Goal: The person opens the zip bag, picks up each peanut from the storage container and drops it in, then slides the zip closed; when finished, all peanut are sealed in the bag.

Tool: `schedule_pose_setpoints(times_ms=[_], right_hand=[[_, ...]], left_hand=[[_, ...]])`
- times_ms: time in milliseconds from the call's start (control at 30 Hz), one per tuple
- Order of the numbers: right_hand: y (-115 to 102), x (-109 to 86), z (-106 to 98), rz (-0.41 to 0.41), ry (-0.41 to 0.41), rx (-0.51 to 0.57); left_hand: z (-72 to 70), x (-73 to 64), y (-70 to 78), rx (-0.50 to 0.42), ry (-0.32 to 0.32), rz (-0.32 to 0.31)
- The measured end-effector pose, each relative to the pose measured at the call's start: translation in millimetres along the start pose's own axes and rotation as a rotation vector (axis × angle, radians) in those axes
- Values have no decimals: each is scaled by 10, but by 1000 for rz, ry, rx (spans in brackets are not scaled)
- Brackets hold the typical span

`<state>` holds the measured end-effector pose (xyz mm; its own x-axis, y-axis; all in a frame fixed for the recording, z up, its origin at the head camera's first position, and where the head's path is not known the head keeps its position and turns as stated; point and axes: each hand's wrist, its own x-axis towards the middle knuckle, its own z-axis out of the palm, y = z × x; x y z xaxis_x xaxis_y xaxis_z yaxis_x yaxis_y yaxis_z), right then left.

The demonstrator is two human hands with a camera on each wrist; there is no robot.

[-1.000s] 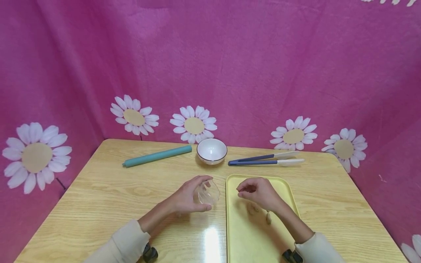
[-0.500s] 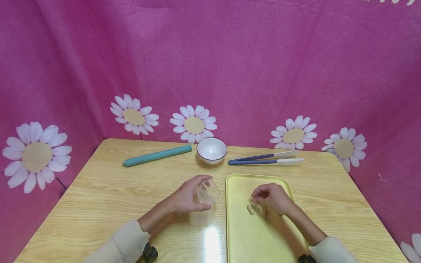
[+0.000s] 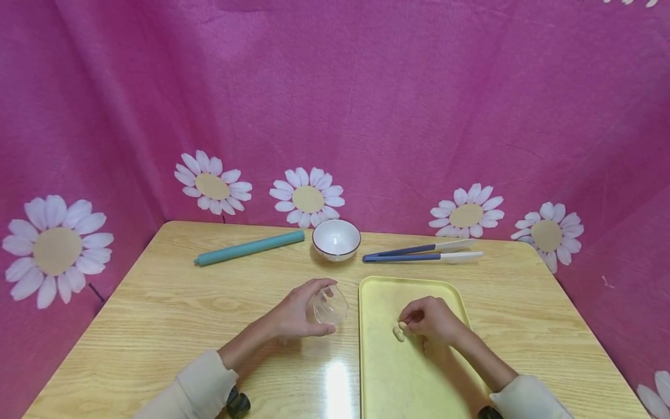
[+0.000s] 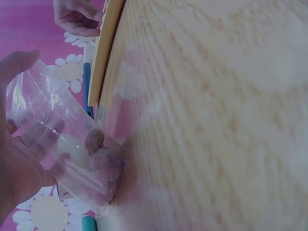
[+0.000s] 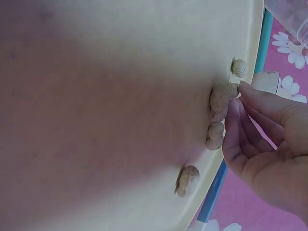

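Observation:
My left hand grips a clear plastic bag by its opening, thumb and fingers spread around it. In the left wrist view several peanuts show at the bottom of the bag, near the wooden surface. Over the yellow tray, my right hand pinches a peanut between thumb and fingertips. Other peanuts lie close by on the tray: one beyond the fingertips, another peanut beside the fingers, and one peanut farther off.
A white bowl with a dark rim stands at the back middle of the wooden table. To its left lies a teal stick, to its right blue-and-white tongs. A pink flowered cloth hangs behind.
My right hand has moved right and down from the tray's left side to the peanuts and pinches one there. The left hand keeps its place with the bag.

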<state>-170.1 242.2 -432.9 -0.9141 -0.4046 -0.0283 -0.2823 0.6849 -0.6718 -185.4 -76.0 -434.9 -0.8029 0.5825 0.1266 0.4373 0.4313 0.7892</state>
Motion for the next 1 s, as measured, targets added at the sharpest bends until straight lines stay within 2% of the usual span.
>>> schedule_pose_setpoints(times_ms=[400, 767, 867, 1000], right_hand=[[-27, 20, 24, -64, 2, -85], [-115, 104, -10, -26, 81, -3], [-175, 154, 4, -37, 96, 36], [-295, 228, 45, -77, 107, 142]], left_hand=[[3, -4, 3, -7, -1, -17], [2, -2, -7, 13, -6, -10], [3, 0, -6, 9, -5, -7], [5, 3, -6, 10, -1, 7]])
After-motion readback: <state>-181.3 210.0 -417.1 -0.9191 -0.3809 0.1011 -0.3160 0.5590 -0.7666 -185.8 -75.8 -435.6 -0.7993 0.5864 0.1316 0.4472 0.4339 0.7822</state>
